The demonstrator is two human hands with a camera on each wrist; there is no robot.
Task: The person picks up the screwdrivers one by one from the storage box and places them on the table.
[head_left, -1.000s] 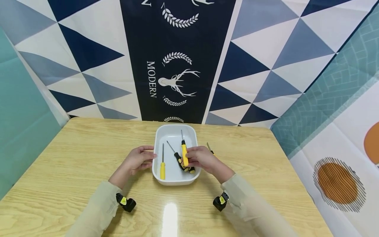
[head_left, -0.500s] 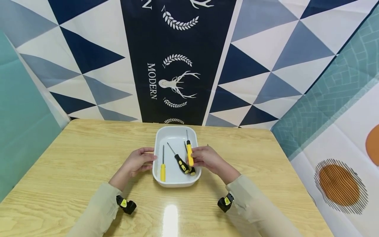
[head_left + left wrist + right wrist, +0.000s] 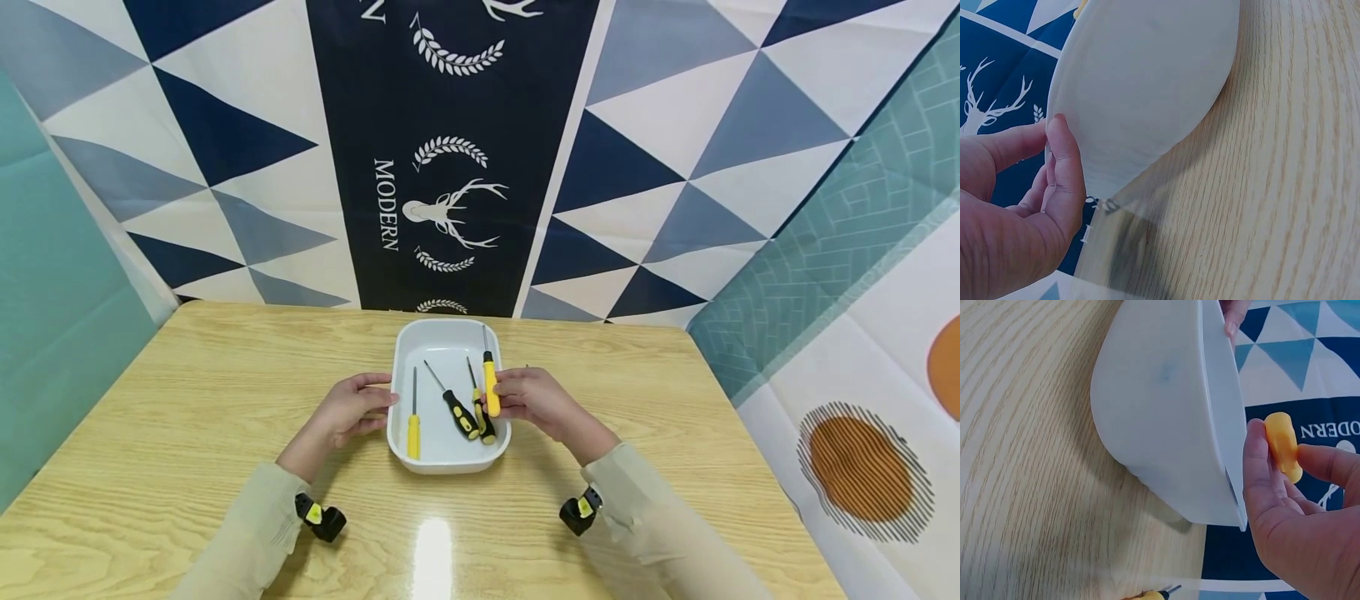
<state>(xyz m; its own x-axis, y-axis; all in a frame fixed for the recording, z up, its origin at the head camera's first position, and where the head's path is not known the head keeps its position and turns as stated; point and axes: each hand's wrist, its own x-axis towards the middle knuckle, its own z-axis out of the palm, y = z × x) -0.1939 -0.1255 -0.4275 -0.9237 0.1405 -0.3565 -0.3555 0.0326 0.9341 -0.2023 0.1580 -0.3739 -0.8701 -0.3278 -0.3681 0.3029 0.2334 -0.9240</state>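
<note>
A white, round-cornered box (image 3: 448, 467) holds a slim yellow screwdriver (image 3: 413, 438) and black-and-yellow screwdrivers (image 3: 460, 416). The left grip (image 3: 354, 409) pinches its rim. The right grip (image 3: 534, 402) pinches a fat yellow-handled screwdriver (image 3: 491, 385) above its right edge.

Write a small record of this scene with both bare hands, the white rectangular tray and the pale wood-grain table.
Left hand: pinches the left rim of the white rectangular tray
Right hand: holds black-collared, yellow-handled screwdriver above tray's right side
Tray contents: slim yellow-handled screwdriver, left; black-and-yellow-handled screwdriver, centre; another similar screwdriver, right
Pale wood-grain table: under tray; yellow-and-black tool partly visible
</note>
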